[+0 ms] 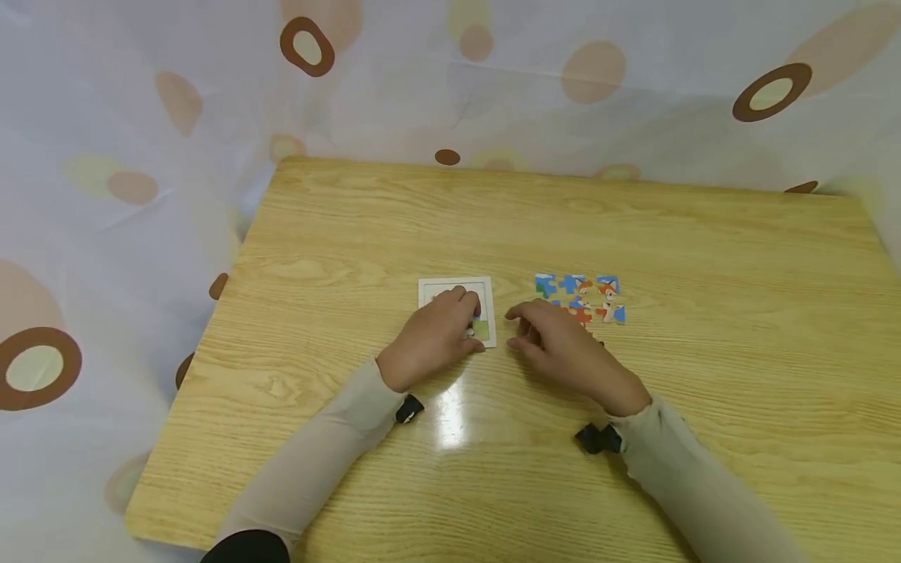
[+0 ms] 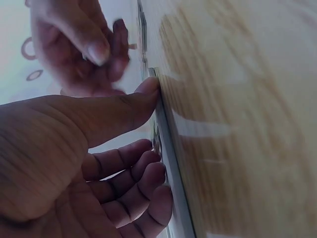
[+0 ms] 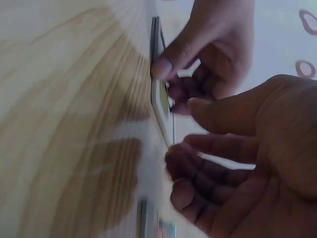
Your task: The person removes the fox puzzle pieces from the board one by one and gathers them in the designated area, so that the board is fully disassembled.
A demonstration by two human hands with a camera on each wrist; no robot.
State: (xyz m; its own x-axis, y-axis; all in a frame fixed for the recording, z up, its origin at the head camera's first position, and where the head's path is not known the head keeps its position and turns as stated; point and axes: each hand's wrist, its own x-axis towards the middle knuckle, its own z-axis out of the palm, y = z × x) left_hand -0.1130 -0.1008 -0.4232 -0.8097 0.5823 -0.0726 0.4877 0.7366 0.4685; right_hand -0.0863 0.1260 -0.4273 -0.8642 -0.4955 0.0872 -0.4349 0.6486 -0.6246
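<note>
A small square puzzle board [image 1: 492, 313] with a white border lies flat on the table. My left hand [image 1: 438, 332] is over it, thumb against the near edge and curled fingertips on its face, holding it. The hand covers most of the picture; a green patch shows at the lower right. In the left wrist view the thumb [image 2: 146, 94] touches the board's edge. To the right of the board hovers my right hand [image 1: 563, 344], fingers loosely bent, nothing visible between them. Just beyond that hand are several loose jigsaw pieces [image 1: 608, 289] in blue, orange and red, partly hidden by it.
The wooden table [image 1: 739, 313] extends well to the right of the pieces and toward the far edge. A patterned cloth [image 1: 521, 86] hangs behind it and along the left side. Dark straps [image 1: 598, 439] sit at both wrists.
</note>
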